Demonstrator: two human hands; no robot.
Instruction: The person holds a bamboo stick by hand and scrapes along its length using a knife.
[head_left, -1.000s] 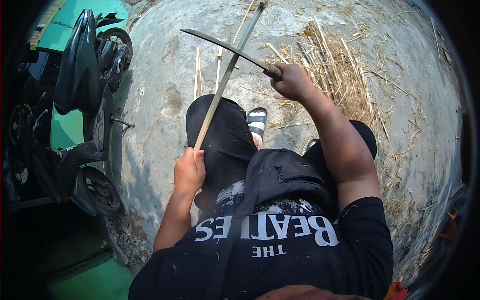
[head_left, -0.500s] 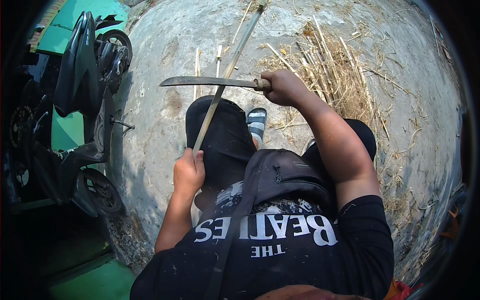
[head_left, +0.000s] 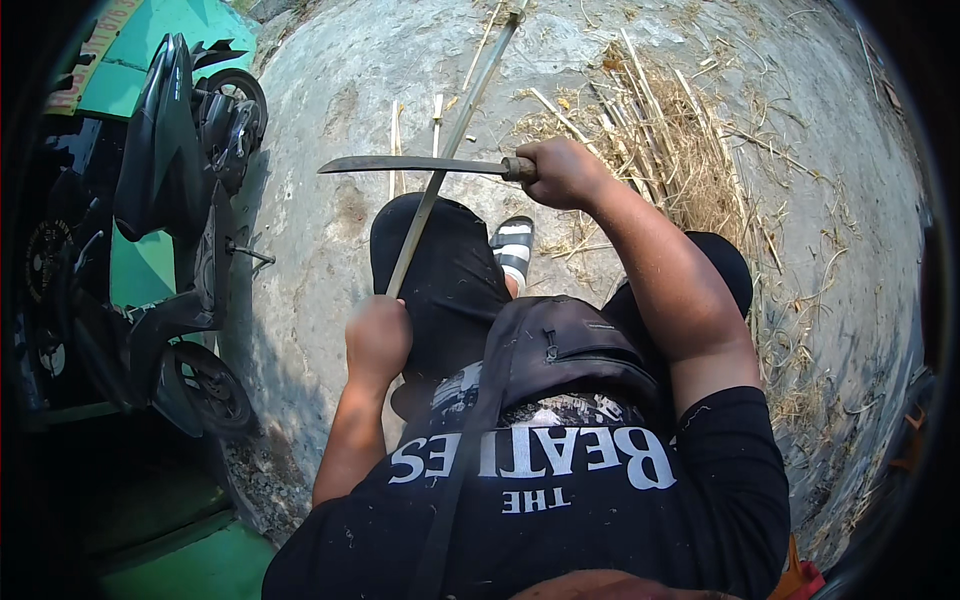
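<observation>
My left hand (head_left: 378, 338), slightly blurred, is closed around the near end of a long, narrow bamboo strip (head_left: 420, 225). The strip slants away from me over my left knee (head_left: 435, 260), its far end reaching out above the ground. In my right hand (head_left: 565, 175) is the wooden handle of a machete (head_left: 400, 163). Its long, dark blade points left and crosses the strip just beyond the knee. Blade and strip appear to touch where they cross; the exact contact is too small to tell.
To the right of my feet lies a heap of split bamboo strips and shavings (head_left: 680, 160). A few thin strips (head_left: 437, 120) lie on the concrete ground (head_left: 320, 250) ahead. A black motor scooter (head_left: 160, 170) stands at the left. I wear a dark waist bag (head_left: 580, 350).
Both hands keep their grips on the machete and the strip. The machete and the strip's far end have shifted very slightly left in view. My left hand has become blurred.
</observation>
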